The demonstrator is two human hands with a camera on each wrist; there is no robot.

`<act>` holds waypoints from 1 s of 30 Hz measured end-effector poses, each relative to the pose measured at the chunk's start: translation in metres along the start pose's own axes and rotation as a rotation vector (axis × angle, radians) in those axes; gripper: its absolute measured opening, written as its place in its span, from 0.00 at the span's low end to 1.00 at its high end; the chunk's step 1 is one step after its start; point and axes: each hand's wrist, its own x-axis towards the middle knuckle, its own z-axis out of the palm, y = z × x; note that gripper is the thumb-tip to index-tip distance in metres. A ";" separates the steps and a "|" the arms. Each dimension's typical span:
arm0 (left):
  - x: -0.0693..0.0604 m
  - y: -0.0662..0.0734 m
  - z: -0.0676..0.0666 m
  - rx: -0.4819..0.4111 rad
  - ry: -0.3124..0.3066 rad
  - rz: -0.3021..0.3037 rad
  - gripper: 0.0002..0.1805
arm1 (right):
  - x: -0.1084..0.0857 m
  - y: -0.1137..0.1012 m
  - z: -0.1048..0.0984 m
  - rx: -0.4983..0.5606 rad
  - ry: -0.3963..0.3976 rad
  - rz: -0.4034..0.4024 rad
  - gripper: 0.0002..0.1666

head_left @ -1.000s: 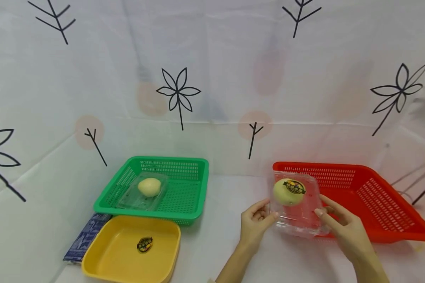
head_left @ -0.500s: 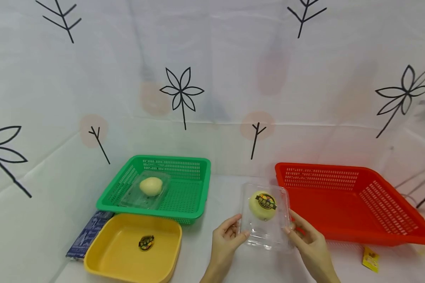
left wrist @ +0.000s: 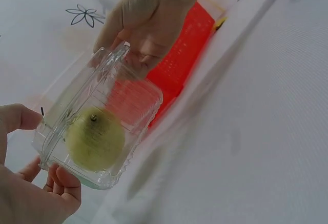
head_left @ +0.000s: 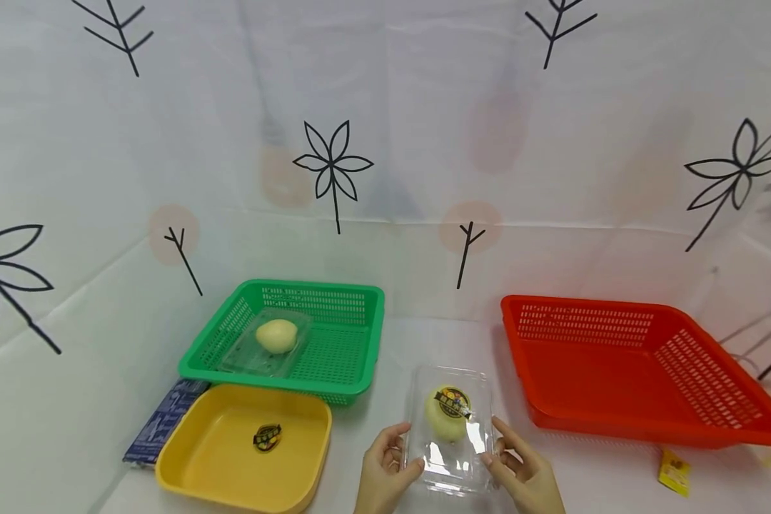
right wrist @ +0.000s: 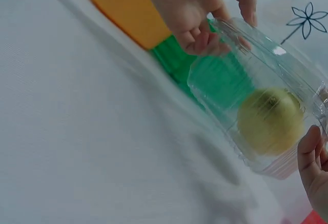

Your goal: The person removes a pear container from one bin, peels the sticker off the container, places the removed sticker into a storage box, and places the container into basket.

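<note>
A clear plastic clamshell box (head_left: 432,457) is held above the white table, its lid down. Inside lies a pale yellow-green round fruit (head_left: 446,422); a dark round sticker (head_left: 452,402) shows over it in the head view. My left hand (head_left: 385,467) pinches the box's left edge between thumb and fingers. On the opposite edge, my right hand (head_left: 522,467) grips it the same way. From the left wrist view, the fruit (left wrist: 96,138) rests against the box's bottom, and a shadow falls on the table below.
A red basket (head_left: 607,428) stands right, with a small yellow packet (head_left: 674,472) before it. At left, a green basket (head_left: 340,389) holds another clear box with a pale fruit (head_left: 276,336). A yellow tray (head_left: 231,457) holds a sticker (head_left: 267,438); a blue patterned packet (head_left: 163,425) lies beside it.
Both hands have carried the box leftward and toward me, from in front of the red basket to the middle of the table. The yellow packet has come into sight. The head view has shifted slightly.
</note>
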 end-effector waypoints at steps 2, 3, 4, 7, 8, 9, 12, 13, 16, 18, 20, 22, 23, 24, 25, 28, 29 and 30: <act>-0.003 -0.003 -0.003 0.026 0.015 0.002 0.23 | -0.006 0.002 0.003 -0.021 0.014 0.045 0.32; -0.004 -0.004 -0.005 0.040 0.023 0.000 0.22 | -0.009 0.003 0.004 -0.039 0.026 0.079 0.32; -0.005 -0.005 -0.006 0.054 0.030 -0.010 0.20 | -0.012 0.004 0.006 -0.061 0.038 0.112 0.32; -0.006 -0.006 -0.011 0.127 0.041 -0.043 0.17 | -0.019 0.007 0.011 -0.114 0.072 0.196 0.31; -0.007 -0.006 -0.013 0.163 0.043 -0.061 0.16 | -0.021 0.008 0.012 -0.125 0.083 0.220 0.31; -0.008 -0.006 -0.014 0.199 0.043 -0.077 0.15 | -0.024 0.009 0.013 -0.133 0.089 0.236 0.31; -0.010 -0.006 -0.015 0.324 0.057 -0.086 0.14 | -0.028 0.012 0.015 -0.161 0.113 0.278 0.29; -0.011 -0.006 -0.014 0.368 0.070 -0.055 0.14 | -0.029 0.013 0.016 -0.174 0.123 0.298 0.28; -0.009 -0.006 -0.010 0.509 0.147 0.143 0.14 | -0.030 0.014 0.018 -0.210 0.144 0.352 0.27; -0.004 -0.007 -0.006 0.583 0.211 0.311 0.14 | -0.030 0.013 0.019 -0.221 0.145 0.384 0.27; 0.001 -0.007 -0.001 0.625 0.248 0.438 0.14 | -0.030 0.013 0.020 -0.233 0.150 0.412 0.28; 0.008 -0.008 0.003 0.632 0.243 0.478 0.14 | -0.030 0.012 0.021 -0.241 0.151 0.422 0.28; 0.011 -0.008 0.005 0.635 0.233 0.477 0.13 | -0.030 0.012 0.021 -0.247 0.150 0.423 0.29; 0.014 -0.008 0.007 0.641 0.224 0.463 0.13 | -0.030 0.012 0.021 -0.251 0.152 0.418 0.29; 0.016 -0.009 0.009 0.647 0.216 0.438 0.12 | -0.030 0.012 0.021 -0.254 0.151 0.415 0.29; 0.025 -0.011 0.015 0.674 0.204 0.357 0.12 | -0.031 0.012 0.021 -0.261 0.154 0.404 0.28; 0.027 -0.012 0.017 0.683 0.202 0.333 0.13 | -0.031 0.012 0.021 -0.263 0.153 0.409 0.28; 0.029 -0.012 0.018 0.692 0.201 0.310 0.14 | -0.031 0.012 0.021 -0.260 0.153 0.419 0.29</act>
